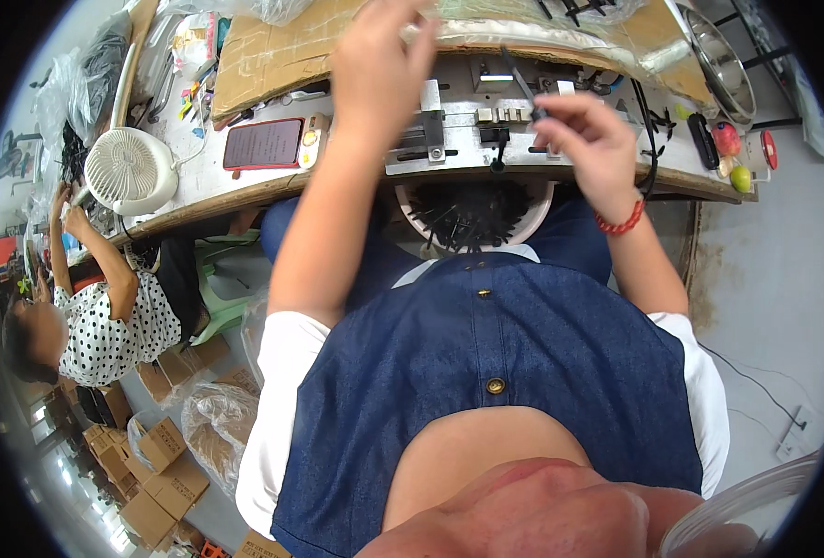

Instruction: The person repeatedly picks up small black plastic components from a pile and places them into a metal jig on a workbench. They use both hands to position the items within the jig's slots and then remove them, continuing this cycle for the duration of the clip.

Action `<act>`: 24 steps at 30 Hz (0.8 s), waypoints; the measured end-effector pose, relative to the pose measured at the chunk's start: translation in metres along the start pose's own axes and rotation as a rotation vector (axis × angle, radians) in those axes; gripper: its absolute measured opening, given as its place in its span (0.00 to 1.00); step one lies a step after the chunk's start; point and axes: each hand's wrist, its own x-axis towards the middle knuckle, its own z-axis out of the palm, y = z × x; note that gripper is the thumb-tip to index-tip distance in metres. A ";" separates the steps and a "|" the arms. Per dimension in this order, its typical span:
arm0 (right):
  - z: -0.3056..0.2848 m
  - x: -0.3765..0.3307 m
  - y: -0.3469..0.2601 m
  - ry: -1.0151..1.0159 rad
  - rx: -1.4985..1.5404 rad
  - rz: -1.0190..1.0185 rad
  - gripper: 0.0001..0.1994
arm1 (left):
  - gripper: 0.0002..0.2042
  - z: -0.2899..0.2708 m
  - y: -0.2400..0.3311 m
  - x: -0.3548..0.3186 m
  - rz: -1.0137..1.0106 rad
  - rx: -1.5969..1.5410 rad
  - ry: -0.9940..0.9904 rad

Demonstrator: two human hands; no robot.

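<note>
My right hand point(593, 144) is closed in a pinch at the near end of a thin dark rod point(518, 76), which slants up and away to the left. Just beside those fingertips is a metal fixture point(505, 116) with small brass-coloured blocks and a black lever on the bench. My left hand point(379, 70) is raised over the cardboard point(277, 60), its thumb apart from the fingers and nothing visible between them. Its fingertips reach the picture's top edge and are slightly blurred. A metal clamp block point(433, 126) stands on the base plate to the right of my left forearm.
Below the bench edge, a white bucket point(544, 216) holds many thin black pieces. On the left are a phone point(263, 146) and a white fan point(131, 171). A metal bowl point(720, 65) and fruit point(741, 179) sit right. Another person point(119, 321) works at far left.
</note>
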 end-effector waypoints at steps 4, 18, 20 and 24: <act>0.011 -0.024 0.019 -0.110 -0.525 -0.216 0.11 | 0.17 0.000 -0.042 0.062 -0.305 0.264 -0.212; 0.022 -0.007 0.042 -0.175 -0.881 -0.534 0.15 | 0.09 -0.004 -0.030 0.042 -0.090 0.081 -0.173; 0.016 0.010 0.031 -0.167 -0.834 -0.558 0.17 | 0.09 -0.007 -0.022 0.015 -0.050 -0.114 -0.049; -0.008 0.086 0.015 -0.013 -0.915 -0.735 0.12 | 0.13 -0.015 0.035 -0.056 -0.053 -0.253 -0.169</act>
